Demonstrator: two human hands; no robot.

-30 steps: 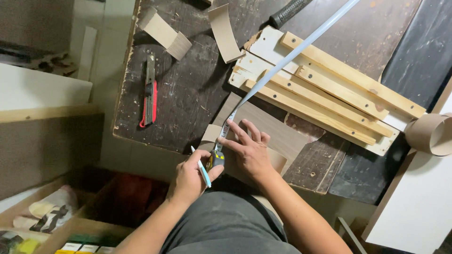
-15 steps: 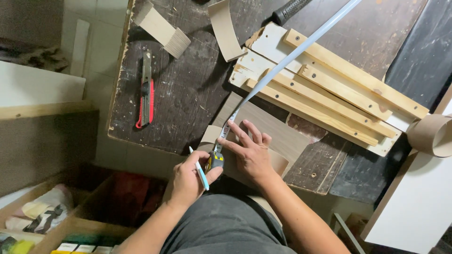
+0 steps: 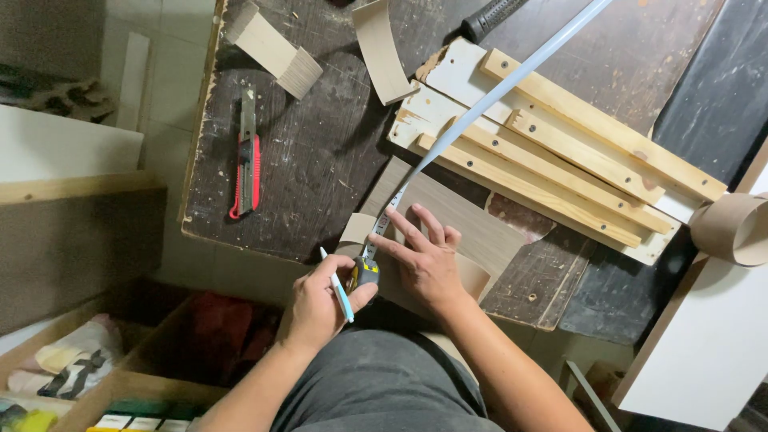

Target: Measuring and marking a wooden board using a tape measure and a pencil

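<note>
1. One dark tabletop (image 3: 320, 160) lies ahead of both hands
2. One wooden slat frame (image 3: 560, 152) sits beyond the right hand (image 3: 428, 264), which presses flat, fingers spread, on one veneer sheet (image 3: 480, 232)
3. Left hand (image 3: 320, 304) grips one tape measure (image 3: 366, 272) and one pen (image 3: 340, 290)
4. One red knife (image 3: 246, 156) lies beyond it

The table (image 3: 320, 168) is dark brown, nearly black, all scratched with pale specks. The utility knife (image 3: 246, 156) is red and black with a grey metal blade. The tape measure (image 3: 366, 272) is yellow and black, its blade (image 3: 496, 92) pale blue-white. The pen (image 3: 339, 290) is light blue-white. The wooden frame (image 3: 552, 152) is pale yellow pine over chipped white board, and the veneer sheet (image 3: 464, 220) is greyish tan with fine grain.
</note>
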